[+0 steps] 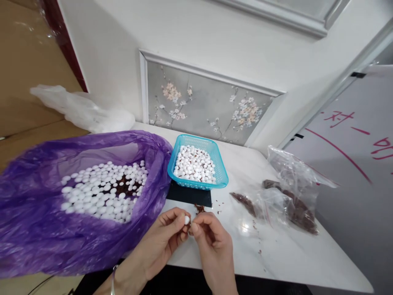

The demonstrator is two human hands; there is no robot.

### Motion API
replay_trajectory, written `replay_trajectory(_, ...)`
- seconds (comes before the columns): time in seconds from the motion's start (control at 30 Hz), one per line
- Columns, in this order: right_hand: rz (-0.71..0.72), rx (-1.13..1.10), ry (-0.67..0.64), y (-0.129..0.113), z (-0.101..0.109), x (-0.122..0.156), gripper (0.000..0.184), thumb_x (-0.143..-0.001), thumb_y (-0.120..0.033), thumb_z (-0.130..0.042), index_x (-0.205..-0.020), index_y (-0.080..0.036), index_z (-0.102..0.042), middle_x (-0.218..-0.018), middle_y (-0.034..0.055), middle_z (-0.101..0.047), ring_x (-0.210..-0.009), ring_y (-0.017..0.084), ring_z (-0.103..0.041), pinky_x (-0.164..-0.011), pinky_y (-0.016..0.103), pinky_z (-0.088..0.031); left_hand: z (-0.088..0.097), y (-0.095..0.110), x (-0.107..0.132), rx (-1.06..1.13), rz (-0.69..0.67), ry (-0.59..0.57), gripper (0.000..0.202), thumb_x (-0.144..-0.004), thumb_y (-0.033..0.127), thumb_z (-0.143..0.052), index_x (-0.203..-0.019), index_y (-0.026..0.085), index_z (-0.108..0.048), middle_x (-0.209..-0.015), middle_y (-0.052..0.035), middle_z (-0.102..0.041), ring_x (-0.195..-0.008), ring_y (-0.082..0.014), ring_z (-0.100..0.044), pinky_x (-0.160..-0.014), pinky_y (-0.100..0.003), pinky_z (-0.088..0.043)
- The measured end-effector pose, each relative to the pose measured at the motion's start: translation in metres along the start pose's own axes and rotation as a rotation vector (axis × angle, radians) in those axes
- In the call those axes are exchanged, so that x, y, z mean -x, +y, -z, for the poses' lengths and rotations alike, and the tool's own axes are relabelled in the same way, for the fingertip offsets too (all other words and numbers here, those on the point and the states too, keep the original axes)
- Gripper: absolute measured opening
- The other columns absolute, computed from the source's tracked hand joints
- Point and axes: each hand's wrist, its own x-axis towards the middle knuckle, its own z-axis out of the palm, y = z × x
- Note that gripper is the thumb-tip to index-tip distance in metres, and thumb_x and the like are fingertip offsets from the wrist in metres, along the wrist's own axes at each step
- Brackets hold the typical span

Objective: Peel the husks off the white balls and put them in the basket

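While your left hand [167, 231] clamps a white ball [187, 220] in its fingers, nearer you than the blue basket [220, 169], your right hand [215, 241] sits just beside the ball, fingers pinched together.

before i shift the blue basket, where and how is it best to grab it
Probably by the left and right rims, coming from the near side and above: the blue basket sits upright, its rim stands out above the white balls, and the near side looks open. The purple bag crowds the left rim, so go in carefully there.
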Motion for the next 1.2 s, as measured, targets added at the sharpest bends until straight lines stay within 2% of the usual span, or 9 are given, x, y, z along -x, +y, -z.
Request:
replay_trajectory(0.3,0.013,0.035,-0.01,0.002,0.001,0.002,0.013,-0.088,-0.024,-0.056,-0.075,-0.02,-0.058,-0.073,-0.0017,-0.058,-0.07,0.013,-0.057,-0.067,0.024,-0.045,0.001,0.0,0.0,-0.074,-0.001,0.012,0.017,-0.073,0.025,-0.074,-0.066,0.012,-0.065,-0.064,0.0021,-0.055,-0.06,-0.0058,-0.047,-0.062,-0.015,-0.043)
replay_trajectory(0.73,-0.147,-0.01,0.006,-0.001,0.003,0.001,0.012,-0.082,-0.027,-0.062,-0.075,-0.02,-0.056,-0.068,-0.0024,-0.058,-0.065,0.013,-0.057,-0.063,0.024,-0.046,-0.002,-0.002,0.002,-0.17,0.0,0.051,0.014,-0.07,0.026,-0.076,-0.07,0.014,-0.069,-0.07,0.0019,-0.06,-0.065,-0.007,-0.051,-0.066,-0.017,-0.045)
replay_trajectory(0.9,-0.156,-0.137,0.058,0.0,0.006,0.0,0.014,-0.082,-0.03,-0.063,-0.091,-0.023,-0.056,-0.076,-0.0041,-0.056,-0.067,0.011,-0.057,-0.065,0.022,-0.047,-0.004,-0.001,0.002,-0.085,0.04,0.066,0.011,-0.073,0.026,-0.074,-0.078,0.017,-0.071,-0.069,0.0017,-0.061,-0.062,-0.0056,-0.053,-0.064,-0.015,-0.046)
replay_trajectory(1.0,-0.147,-0.076,0.107,0.006,0.013,0.001,0.016,-0.086,-0.035,-0.058,-0.096,-0.022,-0.058,-0.074,-0.0027,-0.058,-0.067,0.011,-0.056,-0.067,0.023,-0.047,-0.004,0.001,0.003,-0.05,0.049,0.106,0.012,-0.073,0.025,-0.075,-0.081,0.017,-0.072,-0.074,0.0007,-0.063,-0.067,-0.0062,-0.056,-0.068,-0.015,-0.048)
replay_trajectory(1.1,-0.143,0.008,0.124,0.011,0.018,0.003,0.017,-0.088,-0.036,-0.056,-0.093,-0.02,-0.06,-0.067,-0.003,-0.057,-0.064,0.012,-0.055,-0.065,0.022,-0.046,-0.003,0.002,0.005,-0.067,0.025,0.071,0.016,-0.071,0.027,-0.076,-0.082,0.015,-0.073,-0.08,-0.0007,-0.064,-0.071,-0.0068,-0.057,-0.072,-0.015,-0.048)
replay_trajectory(1.2,-0.137,0.04,0.107,0.014,0.017,0.005,0.018,-0.087,-0.036,-0.056,-0.089,-0.019,-0.062,-0.066,-0.0022,-0.057,-0.063,0.012,-0.054,-0.062,0.022,-0.045,-0.002,0.001,0.006,-0.116,-0.016,0.035,0.021,-0.065,0.022,-0.08,-0.085,0.016,-0.073,-0.08,0.0002,-0.063,-0.073,-0.0079,-0.055,-0.071,-0.014,-0.046)
